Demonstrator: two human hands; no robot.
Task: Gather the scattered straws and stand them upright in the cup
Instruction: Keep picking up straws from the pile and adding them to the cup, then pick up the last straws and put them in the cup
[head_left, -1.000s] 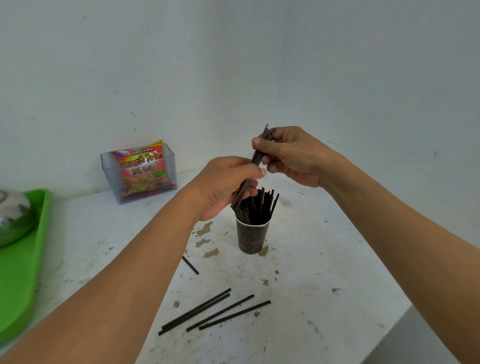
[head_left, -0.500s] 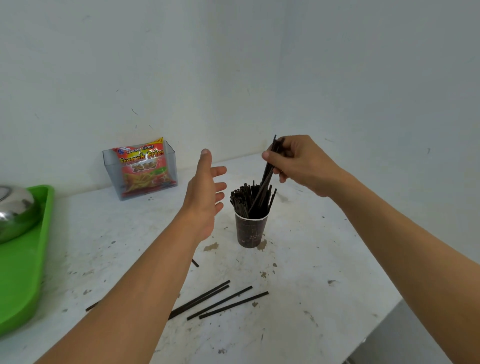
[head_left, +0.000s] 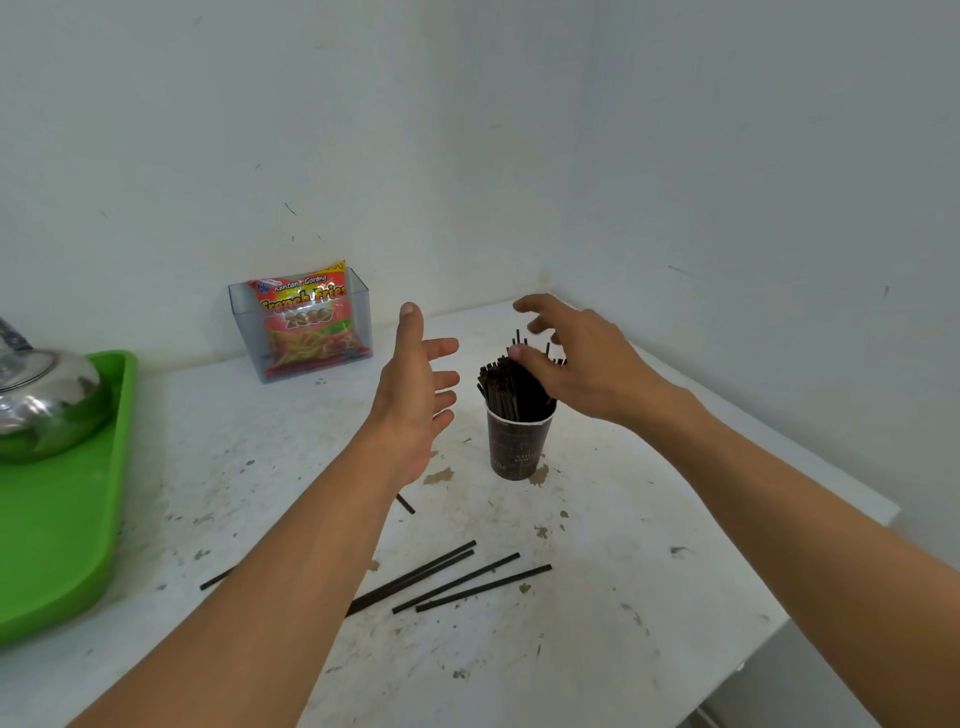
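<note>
Head view: my right hand is spread, empty, just over the straws standing in the cup; my left hand is open at its nine o'clock. I judge I'm between loads, so next I pinch up the loose straws at six o'clock.

Straws in cup; loose straws on table before it.

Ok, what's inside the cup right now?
The cup holds a dense bundle of black straws standing upright, tips above the rim. The right hand covers the bundle's right side, and the cup wall hides their lower ends.
</note>
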